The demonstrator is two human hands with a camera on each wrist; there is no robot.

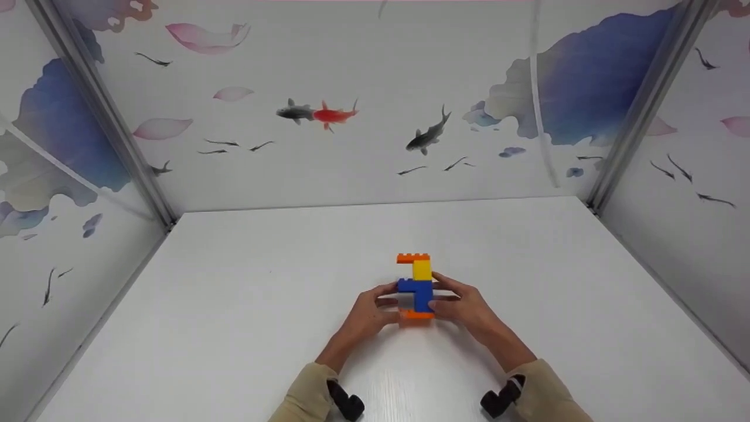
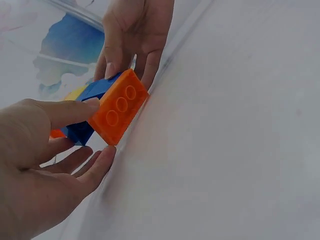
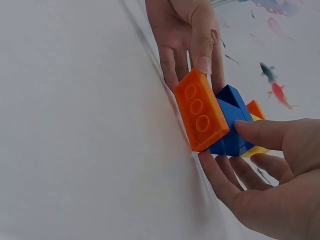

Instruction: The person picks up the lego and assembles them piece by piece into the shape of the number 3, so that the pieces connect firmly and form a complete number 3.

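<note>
Both hands hold one stack of toy building blocks in front of the body. From the top it has an orange plate (image 1: 413,258), a yellow block (image 1: 422,270), blue blocks (image 1: 423,297) and an orange base plate (image 2: 120,107). The top plate and a blue part jut out to the left. My left hand (image 1: 369,310) grips the lower left side, thumb near the base plate's edge. On the right, my right hand (image 1: 469,305) pinches the blue section between thumb and fingers. Both wrist views show the base plate's hollow underside with three rings.
A white tabletop (image 1: 234,305) lies under the hands. White panels printed with fish and petals (image 1: 363,170) enclose it at the back and sides, with metal posts (image 1: 111,117) at the corners. Black wrist devices (image 1: 345,401) sit at the tan sleeves (image 1: 307,390).
</note>
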